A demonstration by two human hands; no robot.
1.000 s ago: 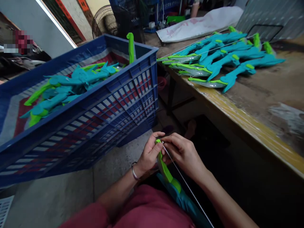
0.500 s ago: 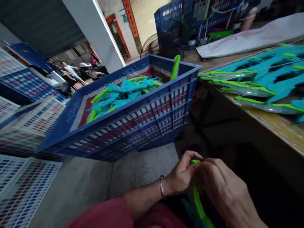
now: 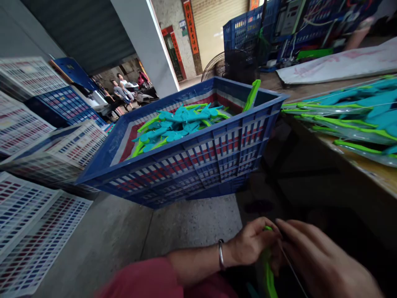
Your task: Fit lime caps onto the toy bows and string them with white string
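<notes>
My left hand (image 3: 249, 243), with a metal bangle at the wrist, is closed on a bright green plastic piece (image 3: 269, 275). The green piece hangs down below the fingers, its lower end cut off by the frame. Close beside it, my right hand (image 3: 322, 252) is slightly blurred, fingers stretched toward the left fingertips, and its thumb is hard to make out. A thin pale string (image 3: 293, 269) runs from the left fingertips down past the right palm. A bit of teal (image 3: 252, 289) shows beneath the left hand.
A blue plastic crate (image 3: 189, 145) ahead holds a heap of teal-and-green pieces (image 3: 176, 124). On the right, a wooden table (image 3: 376, 176) bears more such pieces (image 3: 372, 109). White crates (image 3: 40, 215) stand at left; a fan (image 3: 215, 66) is behind. People (image 3: 122, 89) sit far off.
The view has swung left, so the crate and table appear farther right. My right fingers have gone from a pinch at the green piece's top to stretched out, and the string now shows.
</notes>
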